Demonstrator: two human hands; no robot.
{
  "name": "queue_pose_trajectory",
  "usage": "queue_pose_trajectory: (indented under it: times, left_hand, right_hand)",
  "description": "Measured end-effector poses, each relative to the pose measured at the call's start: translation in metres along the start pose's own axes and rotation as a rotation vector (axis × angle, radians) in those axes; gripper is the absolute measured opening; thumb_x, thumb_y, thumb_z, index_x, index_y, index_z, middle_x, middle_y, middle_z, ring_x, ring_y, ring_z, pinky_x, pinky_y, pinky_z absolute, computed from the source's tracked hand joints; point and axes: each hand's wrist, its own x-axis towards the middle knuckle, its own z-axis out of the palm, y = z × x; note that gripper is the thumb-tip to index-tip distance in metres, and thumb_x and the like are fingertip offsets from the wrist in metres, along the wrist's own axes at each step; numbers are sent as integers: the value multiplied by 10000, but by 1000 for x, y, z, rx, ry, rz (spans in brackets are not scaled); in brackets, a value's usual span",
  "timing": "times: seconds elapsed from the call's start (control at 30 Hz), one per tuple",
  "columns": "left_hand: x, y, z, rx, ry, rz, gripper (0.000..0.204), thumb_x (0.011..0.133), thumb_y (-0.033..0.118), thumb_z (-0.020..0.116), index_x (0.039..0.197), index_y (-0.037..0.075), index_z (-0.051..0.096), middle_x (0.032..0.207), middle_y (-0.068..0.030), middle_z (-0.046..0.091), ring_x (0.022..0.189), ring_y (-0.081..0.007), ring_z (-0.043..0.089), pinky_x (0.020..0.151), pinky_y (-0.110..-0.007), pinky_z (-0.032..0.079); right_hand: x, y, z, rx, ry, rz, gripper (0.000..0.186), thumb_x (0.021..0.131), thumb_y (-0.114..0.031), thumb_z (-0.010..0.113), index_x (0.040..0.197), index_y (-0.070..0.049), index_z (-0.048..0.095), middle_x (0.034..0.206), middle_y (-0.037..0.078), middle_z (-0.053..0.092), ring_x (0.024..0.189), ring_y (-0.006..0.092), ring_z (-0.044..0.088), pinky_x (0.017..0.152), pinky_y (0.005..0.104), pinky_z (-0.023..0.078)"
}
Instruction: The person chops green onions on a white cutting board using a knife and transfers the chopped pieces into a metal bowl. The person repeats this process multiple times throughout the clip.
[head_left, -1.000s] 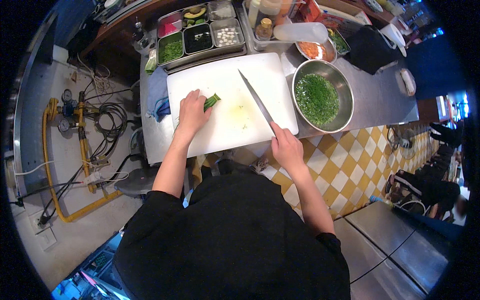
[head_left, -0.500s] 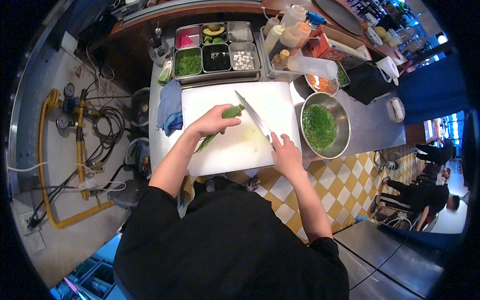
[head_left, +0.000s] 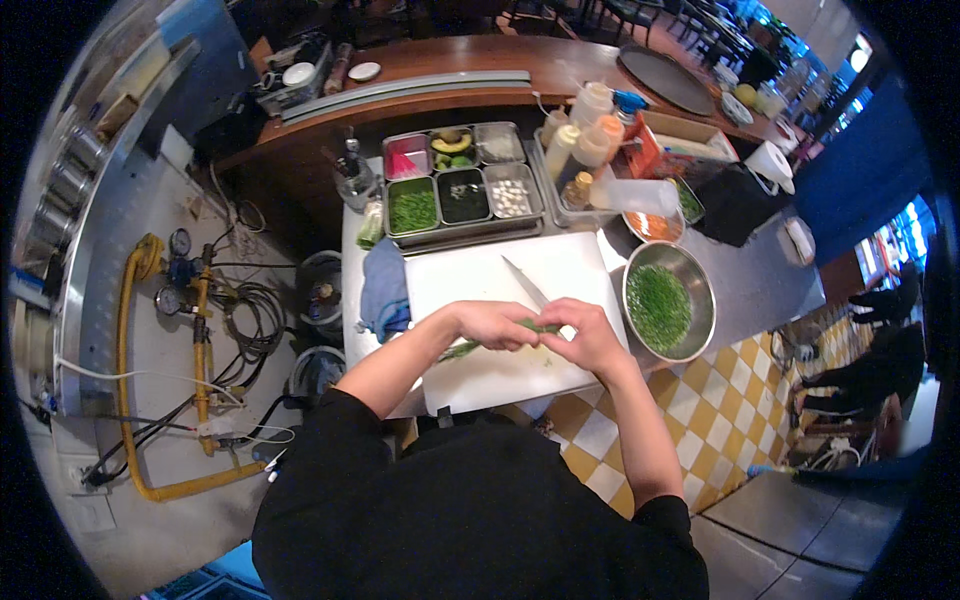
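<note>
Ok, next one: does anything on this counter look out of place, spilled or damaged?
One thing: a clear bottle lies on its side at the edge of the bin, while most other bottles stand upright. Small green scraps on the board look like ordinary cutting litter. I see no damage.

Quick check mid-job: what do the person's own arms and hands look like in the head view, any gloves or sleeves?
The person wears a plain black top with short, loose black sleeves. Both forearms are uncovered. The left hand and right hand wear no gloves. No watch shows on either wrist; small rings would be hard to make out.
</note>
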Motion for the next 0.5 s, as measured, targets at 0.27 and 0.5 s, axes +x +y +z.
queue_pose_trajectory:
  times: [0.27, 0.5]
  left_hand:
    - [-13, -13, -6, -143, -139, 95, 233, 1028, 306, 547, 1061, 75, 561, 573, 74, 335, 425, -48, 287, 379, -233, 215]
    - [-2, -20, 4, -163, -126, 113, 318, 1030, 269, 539, 1303, 122, 473, 590, 67, 328, 446, -46, 295, 390, -223, 238]
  right_hand:
    - [7, -10, 4, 85, 2, -32, 267, 717, -13, 782, 976, -52, 733, 902, 105, 695, 853, 247, 692, 743, 330, 572]
    - [6, -12, 3, -2, -110, -130, 303, 716, -19, 786, 1011, -48, 724, 923, 110, 693, 834, 258, 682, 725, 327, 549]
